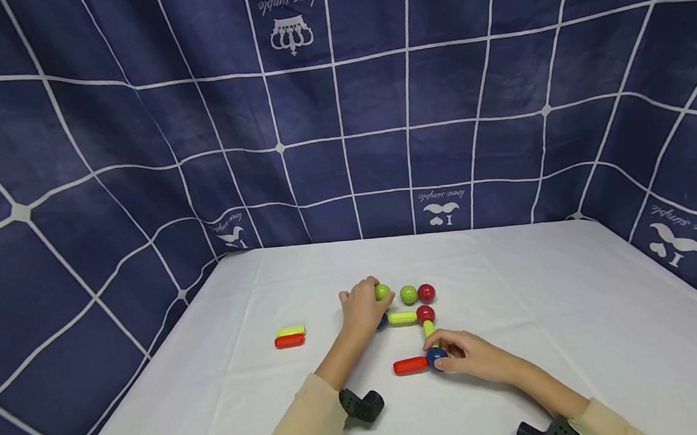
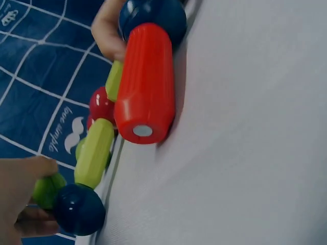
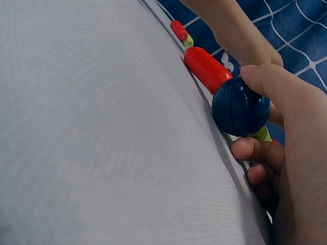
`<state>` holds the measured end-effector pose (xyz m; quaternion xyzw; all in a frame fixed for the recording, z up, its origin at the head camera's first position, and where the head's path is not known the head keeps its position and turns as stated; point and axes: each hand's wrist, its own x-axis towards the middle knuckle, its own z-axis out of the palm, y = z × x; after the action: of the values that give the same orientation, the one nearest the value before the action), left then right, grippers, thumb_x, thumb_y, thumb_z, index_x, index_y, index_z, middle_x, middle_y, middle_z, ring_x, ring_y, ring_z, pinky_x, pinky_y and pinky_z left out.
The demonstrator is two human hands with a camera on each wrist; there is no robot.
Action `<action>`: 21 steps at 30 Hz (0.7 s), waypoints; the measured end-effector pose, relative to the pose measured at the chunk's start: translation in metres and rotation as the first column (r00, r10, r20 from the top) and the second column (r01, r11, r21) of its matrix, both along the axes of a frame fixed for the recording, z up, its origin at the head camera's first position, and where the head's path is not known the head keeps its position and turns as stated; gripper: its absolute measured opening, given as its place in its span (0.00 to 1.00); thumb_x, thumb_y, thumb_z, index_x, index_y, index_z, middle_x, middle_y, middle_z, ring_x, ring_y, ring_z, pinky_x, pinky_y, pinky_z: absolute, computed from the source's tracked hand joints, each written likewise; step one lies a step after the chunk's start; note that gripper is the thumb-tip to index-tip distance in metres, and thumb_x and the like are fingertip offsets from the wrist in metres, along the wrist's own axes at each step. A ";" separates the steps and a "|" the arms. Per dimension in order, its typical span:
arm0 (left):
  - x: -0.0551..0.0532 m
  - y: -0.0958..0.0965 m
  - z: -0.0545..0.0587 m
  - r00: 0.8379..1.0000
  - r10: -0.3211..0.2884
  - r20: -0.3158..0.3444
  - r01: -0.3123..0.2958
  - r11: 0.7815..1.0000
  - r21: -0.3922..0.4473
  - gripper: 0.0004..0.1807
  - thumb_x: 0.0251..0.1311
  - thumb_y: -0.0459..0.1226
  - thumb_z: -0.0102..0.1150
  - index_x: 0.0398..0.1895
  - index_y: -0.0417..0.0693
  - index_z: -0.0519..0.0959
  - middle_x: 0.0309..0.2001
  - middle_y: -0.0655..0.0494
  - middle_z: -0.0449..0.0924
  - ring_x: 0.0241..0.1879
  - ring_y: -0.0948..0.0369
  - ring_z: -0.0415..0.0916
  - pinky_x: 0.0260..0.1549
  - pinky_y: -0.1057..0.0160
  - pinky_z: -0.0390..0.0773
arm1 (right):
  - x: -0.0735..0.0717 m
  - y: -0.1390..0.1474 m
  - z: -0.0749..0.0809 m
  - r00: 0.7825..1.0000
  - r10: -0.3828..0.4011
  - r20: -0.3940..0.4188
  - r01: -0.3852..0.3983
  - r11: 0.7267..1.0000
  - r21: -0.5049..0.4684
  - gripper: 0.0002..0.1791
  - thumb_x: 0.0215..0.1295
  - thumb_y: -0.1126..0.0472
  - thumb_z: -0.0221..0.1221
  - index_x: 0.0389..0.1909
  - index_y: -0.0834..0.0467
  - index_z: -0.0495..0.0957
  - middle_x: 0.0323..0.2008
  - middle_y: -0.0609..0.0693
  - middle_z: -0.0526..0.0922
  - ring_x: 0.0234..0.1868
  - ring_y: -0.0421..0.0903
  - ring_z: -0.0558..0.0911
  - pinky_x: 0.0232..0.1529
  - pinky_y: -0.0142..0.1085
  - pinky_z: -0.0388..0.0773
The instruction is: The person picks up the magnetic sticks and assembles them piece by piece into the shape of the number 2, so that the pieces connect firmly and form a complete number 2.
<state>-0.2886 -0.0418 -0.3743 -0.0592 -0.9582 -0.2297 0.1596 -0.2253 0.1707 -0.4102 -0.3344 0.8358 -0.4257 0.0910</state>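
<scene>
My left hand (image 1: 361, 306) grips a green ball (image 1: 382, 291) between thumb and fingers. In the left wrist view that ball is right against a blue ball (image 2: 79, 209) at one end of a joined chain. From there a yellow-green rod (image 1: 402, 318) runs to a red ball (image 1: 426, 314). A second yellow-green rod (image 1: 430, 331) leads toward me to another blue ball (image 1: 436, 358), which my right hand (image 1: 477, 356) pinches between thumb and fingers. A red rod (image 1: 410, 365) sticks out leftward from this blue ball; its free end shows a round metal disc in the left wrist view.
Just beyond the chain, a loose green ball (image 1: 408, 295) and a red ball (image 1: 426, 293) sit side by side. Further left on the white-covered table (image 1: 239, 390) lie a yellow-green rod (image 1: 290, 331) and a red rod (image 1: 289, 341). A blue checked curtain (image 1: 375, 162) surrounds the table's back and sides.
</scene>
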 end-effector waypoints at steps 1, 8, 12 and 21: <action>0.004 -0.001 0.001 0.999 -0.002 -0.032 0.003 1.000 0.013 0.18 0.52 0.50 0.59 0.38 0.46 0.76 0.27 0.57 0.76 0.28 0.62 0.71 0.33 0.60 0.59 | 0.000 0.000 0.000 1.000 0.001 0.004 -0.001 1.000 0.000 0.13 0.61 0.54 0.56 0.46 0.51 0.72 0.26 0.43 0.68 0.25 0.35 0.66 0.24 0.28 0.62; 0.040 -0.010 0.010 0.987 -0.108 -0.115 0.120 0.987 0.105 0.16 0.53 0.48 0.57 0.39 0.48 0.73 0.31 0.60 0.74 0.32 0.64 0.69 0.34 0.64 0.57 | 0.002 0.000 0.003 1.000 -0.005 -0.009 0.005 1.000 -0.007 0.13 0.61 0.54 0.56 0.46 0.50 0.72 0.27 0.44 0.68 0.26 0.36 0.66 0.25 0.28 0.62; 0.063 -0.017 0.007 0.977 -0.177 -0.118 0.190 0.975 0.117 0.15 0.52 0.45 0.57 0.41 0.50 0.72 0.34 0.60 0.73 0.31 0.65 0.69 0.32 0.68 0.65 | 0.001 0.001 0.005 1.000 -0.007 -0.028 0.007 1.000 -0.008 0.12 0.61 0.54 0.56 0.45 0.50 0.72 0.27 0.43 0.68 0.26 0.35 0.66 0.25 0.28 0.63; 0.092 -0.030 -0.009 0.925 -0.361 0.114 0.318 0.904 0.286 0.16 0.49 0.40 0.54 0.44 0.54 0.74 0.37 0.60 0.66 0.29 0.65 0.65 0.27 0.71 0.65 | -0.001 0.002 0.001 0.998 0.012 -0.064 -0.012 1.000 0.010 0.12 0.61 0.54 0.57 0.45 0.49 0.73 0.25 0.41 0.68 0.25 0.33 0.66 0.25 0.27 0.63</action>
<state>-0.1969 -0.0718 -0.3835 -0.1848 -0.9040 -0.3829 0.0437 -0.2266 0.1726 -0.4092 -0.3524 0.8384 -0.4101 0.0685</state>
